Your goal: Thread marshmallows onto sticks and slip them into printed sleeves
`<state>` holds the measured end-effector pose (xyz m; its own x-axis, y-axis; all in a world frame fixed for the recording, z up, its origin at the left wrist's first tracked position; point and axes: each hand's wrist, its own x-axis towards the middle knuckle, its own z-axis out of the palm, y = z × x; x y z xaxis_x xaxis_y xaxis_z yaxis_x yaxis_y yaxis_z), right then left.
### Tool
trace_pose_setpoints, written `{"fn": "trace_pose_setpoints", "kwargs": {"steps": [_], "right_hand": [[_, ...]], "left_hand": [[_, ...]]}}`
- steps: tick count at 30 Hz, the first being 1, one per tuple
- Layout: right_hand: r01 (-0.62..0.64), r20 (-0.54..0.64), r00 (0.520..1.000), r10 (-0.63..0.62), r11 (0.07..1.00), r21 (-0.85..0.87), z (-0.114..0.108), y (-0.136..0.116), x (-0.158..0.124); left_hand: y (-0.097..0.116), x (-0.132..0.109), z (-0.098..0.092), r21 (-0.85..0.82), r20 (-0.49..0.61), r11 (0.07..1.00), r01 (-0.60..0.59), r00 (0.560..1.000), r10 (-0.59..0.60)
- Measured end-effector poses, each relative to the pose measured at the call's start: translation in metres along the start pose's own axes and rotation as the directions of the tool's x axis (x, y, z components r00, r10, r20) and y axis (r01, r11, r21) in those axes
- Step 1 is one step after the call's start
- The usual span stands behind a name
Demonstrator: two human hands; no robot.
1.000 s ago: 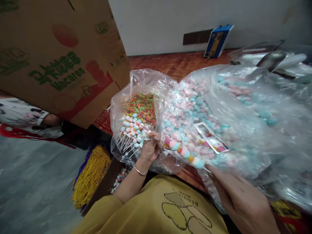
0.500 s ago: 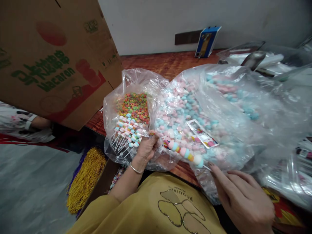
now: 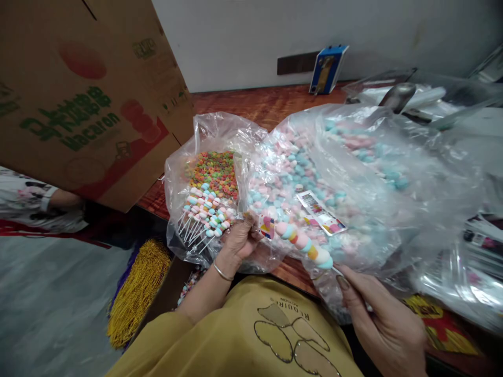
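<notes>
A marshmallow skewer point(image 3: 304, 243) in pink, blue, white and orange slants between my hands. My right hand point(image 3: 387, 314) is closed, thumb and fingertips pinching the white stick at its lower end. My left hand point(image 3: 240, 242) is closed on the end of a small clear wrapper point(image 3: 267, 226) with a colourful print, just beyond the skewer's tip. How far the wrapper reaches over the skewer I cannot tell. Beside my left hand, several finished skewers point(image 3: 208, 209) lie on an open bag of coloured candy rings point(image 3: 216, 170).
A big clear bag of pastel marshmallows point(image 3: 298, 162) bears loose printed wrappers point(image 3: 320, 212). A metal scoop point(image 3: 397, 98) and a blue device point(image 3: 328, 69) stand behind. Left are a cardboard carton point(image 3: 90, 104), a yellow mop-like bundle point(image 3: 137, 293) and another person's arm point(image 3: 65, 199). Packaging point(image 3: 463, 283) lies right.
My right hand has come in slightly to the left and its fingers have curled closer around the stick. The printed wrapper end now shows more plainly by my left hand.
</notes>
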<state>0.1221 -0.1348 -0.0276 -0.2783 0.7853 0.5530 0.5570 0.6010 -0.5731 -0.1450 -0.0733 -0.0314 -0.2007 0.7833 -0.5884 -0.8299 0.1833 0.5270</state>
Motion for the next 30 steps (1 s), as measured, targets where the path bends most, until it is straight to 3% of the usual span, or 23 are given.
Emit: {"fn": "trace_pose_setpoints", "kwargs": {"steps": [3,8,12,17,30], "right_hand": [[-0.049,0.02,0.999,0.047,0.996,0.072,0.003,-0.001,0.0],[-0.042,0.005,0.999,0.042,0.998,0.044,0.004,0.002,-0.002],[0.109,-0.013,0.994,-0.112,0.982,-0.153,0.003,0.006,-0.002],[0.314,0.026,0.943,-0.332,0.862,-0.397,-0.003,0.008,0.002],[0.526,0.141,0.836,-0.531,0.701,-0.481,-0.017,0.009,-0.003]], "left_hand": [[-0.003,0.002,-0.003,0.024,0.108,1.0,0.01,0.994,-0.012],[-0.005,0.002,-0.005,0.034,0.142,0.999,0.008,0.99,-0.013],[-0.004,-0.002,0.001,0.048,0.156,0.998,-0.029,0.988,0.021],[-0.005,-0.005,0.006,0.053,0.163,0.993,-0.104,0.982,0.094],[-0.011,0.002,0.005,0.278,0.073,0.932,-0.233,0.973,0.221]]}}
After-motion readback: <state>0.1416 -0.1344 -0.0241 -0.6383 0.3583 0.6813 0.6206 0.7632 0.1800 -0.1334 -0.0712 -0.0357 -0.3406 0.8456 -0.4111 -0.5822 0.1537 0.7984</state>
